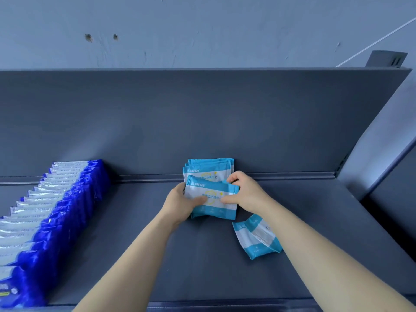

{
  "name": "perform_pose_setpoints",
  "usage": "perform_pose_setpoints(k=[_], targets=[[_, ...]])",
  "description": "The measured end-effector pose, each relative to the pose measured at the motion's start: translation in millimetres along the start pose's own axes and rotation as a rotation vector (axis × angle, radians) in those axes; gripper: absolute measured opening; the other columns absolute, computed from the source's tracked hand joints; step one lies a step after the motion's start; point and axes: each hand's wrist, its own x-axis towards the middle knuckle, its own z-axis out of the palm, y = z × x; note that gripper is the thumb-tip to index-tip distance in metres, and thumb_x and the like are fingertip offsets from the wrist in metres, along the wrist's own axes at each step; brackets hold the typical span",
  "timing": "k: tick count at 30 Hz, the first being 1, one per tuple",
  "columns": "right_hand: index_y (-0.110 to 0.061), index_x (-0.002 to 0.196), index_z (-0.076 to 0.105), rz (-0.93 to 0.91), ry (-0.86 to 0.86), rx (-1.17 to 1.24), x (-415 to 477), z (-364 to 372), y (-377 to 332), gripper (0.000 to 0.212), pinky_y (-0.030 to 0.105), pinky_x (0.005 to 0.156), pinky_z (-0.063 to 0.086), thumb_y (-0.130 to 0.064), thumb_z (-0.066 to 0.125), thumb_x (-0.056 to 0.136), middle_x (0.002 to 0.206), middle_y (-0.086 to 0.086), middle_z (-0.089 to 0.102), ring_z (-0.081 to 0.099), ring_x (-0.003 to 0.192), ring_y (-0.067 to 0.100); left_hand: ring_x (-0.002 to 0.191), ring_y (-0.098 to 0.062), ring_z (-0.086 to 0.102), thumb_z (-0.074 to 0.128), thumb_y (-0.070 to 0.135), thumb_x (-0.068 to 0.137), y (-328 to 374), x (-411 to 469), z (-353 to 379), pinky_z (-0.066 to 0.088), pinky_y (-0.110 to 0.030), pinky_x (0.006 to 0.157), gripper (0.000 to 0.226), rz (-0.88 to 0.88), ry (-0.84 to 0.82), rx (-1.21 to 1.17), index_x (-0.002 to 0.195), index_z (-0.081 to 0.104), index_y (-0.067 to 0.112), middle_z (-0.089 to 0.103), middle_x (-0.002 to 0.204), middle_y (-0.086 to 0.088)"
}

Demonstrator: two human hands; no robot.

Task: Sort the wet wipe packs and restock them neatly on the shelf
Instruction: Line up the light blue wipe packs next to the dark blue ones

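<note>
A small stack of light-blue and white wet wipe packs (pixel 211 207) stands upright near the back of the dark grey shelf (pixel 202 262). My left hand (pixel 180 204) grips its left side and my right hand (pixel 244 193) grips its right side and top. Several more light-blue packs (pixel 208 168) stand behind it against the back panel. Two light-blue packs (pixel 256 237) lie flat on the shelf, partly under my right forearm.
A long row of dark-blue and white wipe packs (pixel 51 212) stands upright along the shelf's left side, from back to front. The shelf's tall back panel (pixel 202 122) rises behind. A side panel (pixel 380 154) closes the right end.
</note>
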Motion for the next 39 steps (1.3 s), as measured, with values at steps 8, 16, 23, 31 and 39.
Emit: perform_pose_setpoints(k=[8,16,23,31,39], targets=[[-0.032,0.135,0.047,0.111,-0.452,-0.435,-35.7,-69.8,1.5,0.067,0.029,0.104,0.039,-0.019,0.076,0.076,0.133,-0.013,0.053,0.049,0.123,0.007,0.098,-0.013,0.064,0.072,0.006,0.082,-11.4,8.7,6.4,0.052,-0.029,0.081,0.067,0.166,0.147,-0.066,0.129,0.033,0.034,0.061,0.11,0.005],[-0.039,0.123,0.055,0.159,-0.411,-0.702,-55.5,-69.7,13.2,0.056,0.033,0.091,0.045,-0.03,0.075,0.072,0.115,-0.009,0.045,0.046,0.11,0.013,0.109,-0.016,0.05,0.068,0.018,0.086,-10.5,14.1,14.6,0.04,-0.028,0.087,0.051,0.18,0.208,0.158,0.129,0.041,0.023,0.048,0.12,0.002],[-0.019,0.088,0.067,0.122,-0.264,-0.475,-48.9,-64.8,15.0,0.024,0.024,0.058,0.042,-0.027,0.08,0.07,0.078,-0.007,0.063,0.055,0.065,0.011,0.09,-0.017,0.05,0.084,0.034,0.068,-8.9,7.3,7.0,0.041,-0.032,0.079,0.071,0.113,0.409,0.301,0.124,0.042,0.023,0.041,0.117,0.004],[-0.012,0.085,0.069,0.104,0.097,0.129,-26.5,-37.2,9.9,0.008,0.024,0.059,0.046,-0.019,0.07,0.083,0.081,0.0,0.07,0.063,0.068,0.012,0.072,-0.019,0.059,0.07,0.02,0.079,-12.2,2.0,2.7,0.042,-0.021,0.057,0.017,0.159,0.405,0.21,0.078,0.054,0.013,0.062,0.077,0.003],[-0.014,0.096,0.071,0.164,0.059,0.455,-13.0,-9.6,10.5,0.011,0.033,0.073,0.056,-0.018,0.067,0.087,0.094,0.003,0.075,0.071,0.084,0.019,0.084,-0.008,0.065,0.078,0.022,0.076,-14.9,-6.0,3.4,0.05,-0.018,0.075,0.024,0.167,0.13,0.104,0.099,0.07,0.023,0.071,0.091,0.008]])
